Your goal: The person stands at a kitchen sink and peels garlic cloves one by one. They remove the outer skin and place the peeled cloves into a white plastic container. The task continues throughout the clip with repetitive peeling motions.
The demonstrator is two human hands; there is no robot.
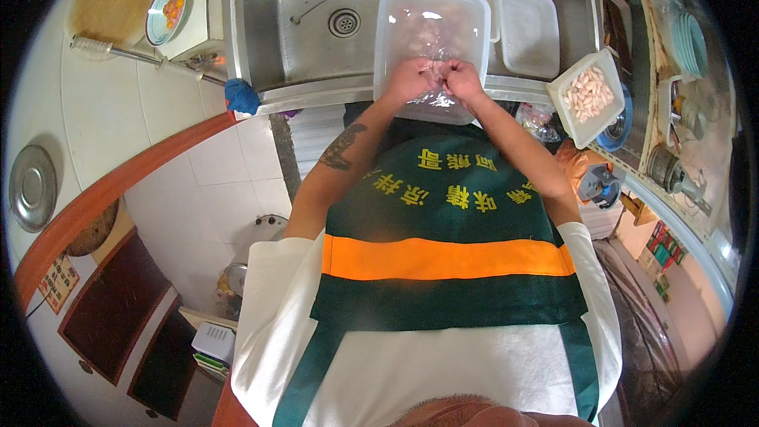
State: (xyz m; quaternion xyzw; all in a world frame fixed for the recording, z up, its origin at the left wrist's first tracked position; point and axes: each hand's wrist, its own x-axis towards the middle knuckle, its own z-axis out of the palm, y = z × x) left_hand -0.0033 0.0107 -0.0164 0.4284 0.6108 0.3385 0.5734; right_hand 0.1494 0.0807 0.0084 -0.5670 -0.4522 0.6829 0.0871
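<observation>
A large translucent plastic tub (389, 24) rests across the sink's divider and front edge, holding water and pale pinkish pieces of food. Over its near half, my left hand (413, 81) and my right hand (461, 79) meet with fingers pinched together. Whatever sits between the fingertips is small, pale and too hidden to name. To the right of my right hand, a smaller white tub (568, 115) stands tilted in the view, with many pale pinkish pieces (587, 95) in it.
The left sink basin (316, 39) has a drain and a thin metal utensil. Two white plastic trays, one a shallow tray (530, 32), lie in the right basin. A blue cloth (242, 96) hangs at the left corner. A bowl (166, 14) with orange pieces stands left; plates (686, 43) stack right.
</observation>
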